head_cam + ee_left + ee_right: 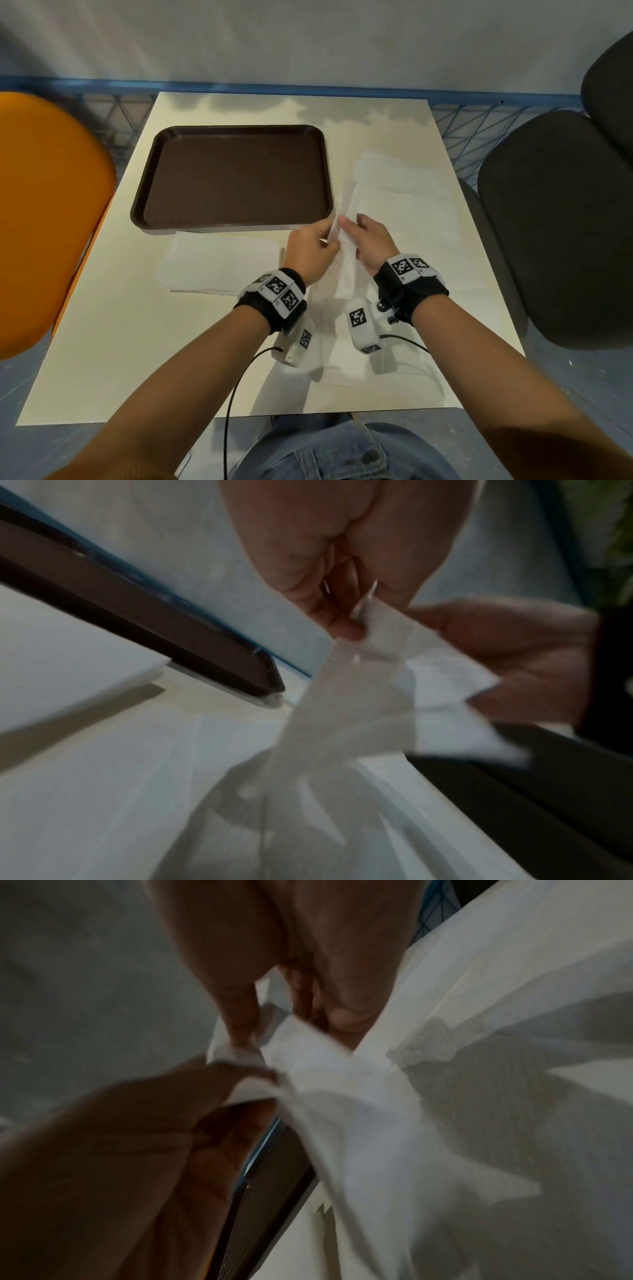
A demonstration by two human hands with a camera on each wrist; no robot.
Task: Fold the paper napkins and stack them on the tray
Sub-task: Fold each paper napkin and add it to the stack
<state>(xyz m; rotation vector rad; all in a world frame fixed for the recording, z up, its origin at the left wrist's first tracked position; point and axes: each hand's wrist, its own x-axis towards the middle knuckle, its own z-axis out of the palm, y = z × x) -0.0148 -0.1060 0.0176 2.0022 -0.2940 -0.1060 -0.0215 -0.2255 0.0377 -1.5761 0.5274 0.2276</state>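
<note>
A white paper napkin [346,260] hangs edge-on in the air between both hands, just right of the tray's near right corner. My left hand [313,245] pinches its top edge from the left; my right hand [368,243] pinches it from the right. In the left wrist view the napkin [356,696] drapes down from the left hand's fingertips [346,623]. The right wrist view shows the napkin [342,1096] held by both hands. The brown tray [236,178] lies bare on the table.
More white napkins lie flat on the cream table [102,342]: a pile [219,263] in front of the tray, and others [404,192] to its right. An orange chair [44,219] stands left, a dark chair [561,219] right.
</note>
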